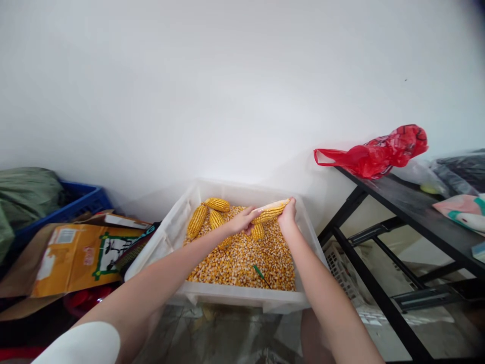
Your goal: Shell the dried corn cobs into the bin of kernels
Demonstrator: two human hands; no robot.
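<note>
An ear of corn (270,214), partly stripped to a pale cob along its upper side, is held level between my two hands. My left hand (243,220) is closed on its left end, and my right hand (288,212) grips the right end. Below is a white plastic bin (242,289) filled with loose corn kernels (235,268). Unstripped corn ears (197,221) lie on the kernels at the bin's left, and another ear (258,231) sits right under my hands. A green-handled tool (259,271) rests on the kernels near the front wall.
A black folding table (409,194) with a red plastic bag (382,154) stands at the right. A white basket (341,268) is beneath it. At the left are an orange cardboard box (76,258) and a blue crate (83,202). Behind the bin rises a white wall (227,91).
</note>
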